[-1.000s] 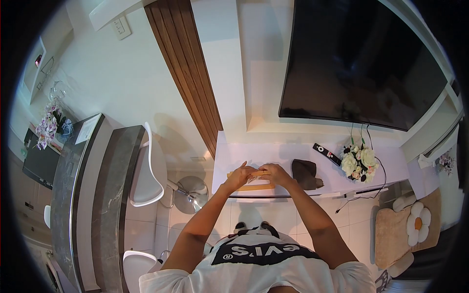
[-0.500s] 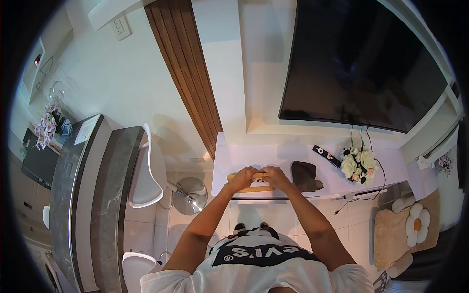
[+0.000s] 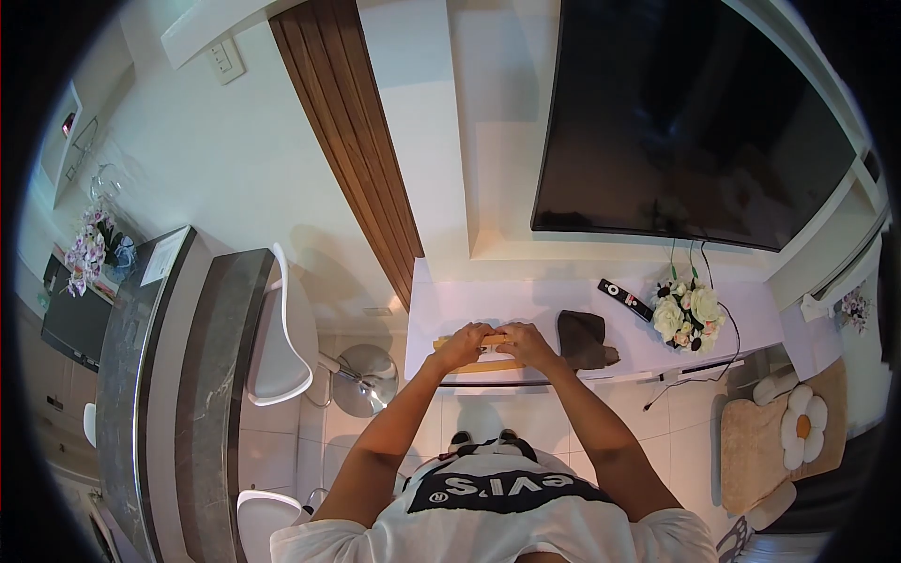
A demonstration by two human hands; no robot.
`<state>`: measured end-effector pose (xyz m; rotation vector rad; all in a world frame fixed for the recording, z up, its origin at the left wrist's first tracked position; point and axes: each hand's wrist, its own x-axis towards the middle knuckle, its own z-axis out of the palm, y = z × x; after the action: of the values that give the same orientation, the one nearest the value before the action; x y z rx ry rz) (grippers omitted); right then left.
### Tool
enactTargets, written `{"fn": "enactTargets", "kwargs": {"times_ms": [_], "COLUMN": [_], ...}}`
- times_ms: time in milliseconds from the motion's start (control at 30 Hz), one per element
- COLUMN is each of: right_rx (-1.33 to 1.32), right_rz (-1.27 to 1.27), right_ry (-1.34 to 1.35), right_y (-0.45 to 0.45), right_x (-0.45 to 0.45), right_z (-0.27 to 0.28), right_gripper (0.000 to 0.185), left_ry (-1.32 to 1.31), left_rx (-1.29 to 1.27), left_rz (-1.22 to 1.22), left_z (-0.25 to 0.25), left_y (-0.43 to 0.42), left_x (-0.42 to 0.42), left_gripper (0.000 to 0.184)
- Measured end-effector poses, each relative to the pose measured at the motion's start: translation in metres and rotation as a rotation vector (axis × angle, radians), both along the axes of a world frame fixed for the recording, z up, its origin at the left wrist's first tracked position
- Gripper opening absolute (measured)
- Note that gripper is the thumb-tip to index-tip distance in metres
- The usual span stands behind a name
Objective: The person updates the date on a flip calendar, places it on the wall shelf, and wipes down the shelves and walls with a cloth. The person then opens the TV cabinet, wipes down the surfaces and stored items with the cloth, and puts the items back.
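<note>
On the left part of the white console (image 3: 450, 293), my left hand (image 3: 461, 347) and my right hand (image 3: 526, 344) meet with fingers bent over a yellow-brown, wooden-looking strip (image 3: 497, 341). Both hands grip this strip along its upper side. Nearer to me, a second yellow-brown strip (image 3: 488, 366) lies along the console's front edge. Whether the two strips belong to one box or frame I cannot tell, since my hands cover much of them. Just right of my right hand rests a dark brown folded cloth or pouch (image 3: 582, 338).
A black remote (image 3: 626, 299) and a bunch of white flowers (image 3: 690, 316) with loose cables stand farther right on the console. Above hangs a large television (image 3: 694, 122). White bar stools (image 3: 284, 347) and a dark stone counter (image 3: 216, 357) are on the left.
The view has shifted slightly. My hands stay together on the strip, and it seems turned or lowered a little between them, with less of the pale gap below it showing.
</note>
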<state>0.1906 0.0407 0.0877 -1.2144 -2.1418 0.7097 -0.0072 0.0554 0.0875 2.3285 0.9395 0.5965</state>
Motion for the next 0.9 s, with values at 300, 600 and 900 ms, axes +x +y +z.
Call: {"fn": "enactTargets", "kwargs": {"times_ms": [300, 600, 900], "right_rx": [0.02, 0.058, 0.109], "right_rz": [0.054, -0.01, 0.043], "right_ry": [0.056, -0.062, -0.085], "right_y": [0.003, -0.005, -0.002], "right_x": [0.001, -0.008, -0.039], "right_z": [-0.004, 0.015, 0.01], "right_gripper": [0.038, 0.046, 0.04], "left_ry": [0.025, 0.083, 0.008], "left_rx": [-0.037, -0.087, -0.081], "left_rz": [-0.001, 0.065, 0.161], "left_z": [0.004, 0.042, 0.035], "left_y": [-0.001, 0.01, -0.009], "left_x": [-0.002, -0.05, -0.061], "left_gripper": [0.045, 0.06, 0.034]}}
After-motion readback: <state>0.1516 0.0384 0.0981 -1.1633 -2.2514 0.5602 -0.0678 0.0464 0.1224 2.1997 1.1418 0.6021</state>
